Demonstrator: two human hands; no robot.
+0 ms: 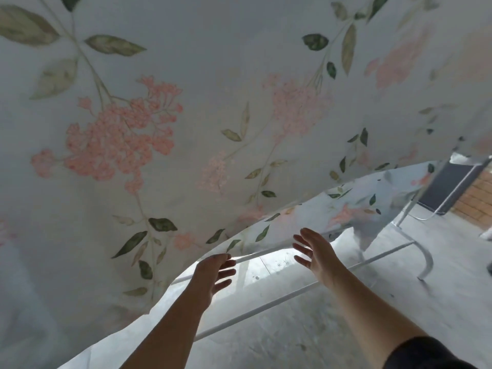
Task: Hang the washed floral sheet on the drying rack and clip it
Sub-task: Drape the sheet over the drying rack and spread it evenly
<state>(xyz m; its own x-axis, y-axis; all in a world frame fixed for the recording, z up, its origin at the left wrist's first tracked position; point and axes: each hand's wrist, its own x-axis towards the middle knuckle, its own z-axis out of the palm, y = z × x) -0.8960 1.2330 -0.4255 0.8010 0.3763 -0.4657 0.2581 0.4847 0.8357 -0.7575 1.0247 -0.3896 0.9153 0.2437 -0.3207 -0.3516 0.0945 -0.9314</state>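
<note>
- Both hands are open, fingers spread, holding nothing. The left hand [214, 271] reaches for the sheet's lower hem and the right hand [315, 253] is just beside it.
- Most of the view is filled by the sheet [186, 115], which billows above the white rails of the rack [266, 306]. No clips are visible.
- Unheld and unclipped, the cloth could catch a gust, slide off and land on the concrete floor [399, 302].
- Snatching at the swaying hem could miss it or drag the sheet crooked.

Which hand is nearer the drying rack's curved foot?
Right. The right hand is open, left of the curved foot; the left hand, also open, is farther left, at the hem of the floral sheet.
</note>
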